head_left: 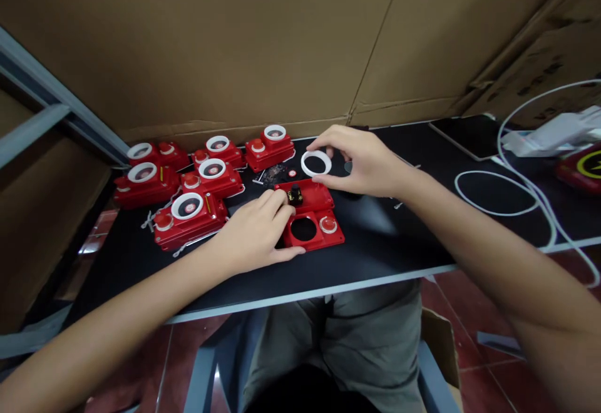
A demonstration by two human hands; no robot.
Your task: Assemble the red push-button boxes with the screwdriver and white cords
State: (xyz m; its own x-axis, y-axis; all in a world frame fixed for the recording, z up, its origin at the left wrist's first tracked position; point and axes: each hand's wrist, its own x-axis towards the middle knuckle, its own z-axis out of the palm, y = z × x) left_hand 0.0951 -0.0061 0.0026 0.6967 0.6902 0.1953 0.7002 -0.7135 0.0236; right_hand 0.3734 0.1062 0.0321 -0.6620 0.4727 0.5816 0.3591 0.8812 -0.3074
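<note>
My right hand (355,161) pinches a white ring (305,164) at its right side, thumb below and fingers above. Below it lies an opened red box in two parts. Its back part (320,195) carries a small black component (295,195). The front part, a red cover (315,238), has a round hole and a clear-rimmed red button (328,224). My left hand (258,228) grips the box's left side with curled fingers near the black component, its thumb along the cover's front edge. The fingertips are partly hidden.
Several assembled red boxes (213,183) with white rings and red buttons stand on the left of the black table (375,231). Small screws and a round red-and-white piece (292,173) lie behind. At right are a white cable (498,214) and a tablet-like device (464,136). Cardboard (263,44) walls the back.
</note>
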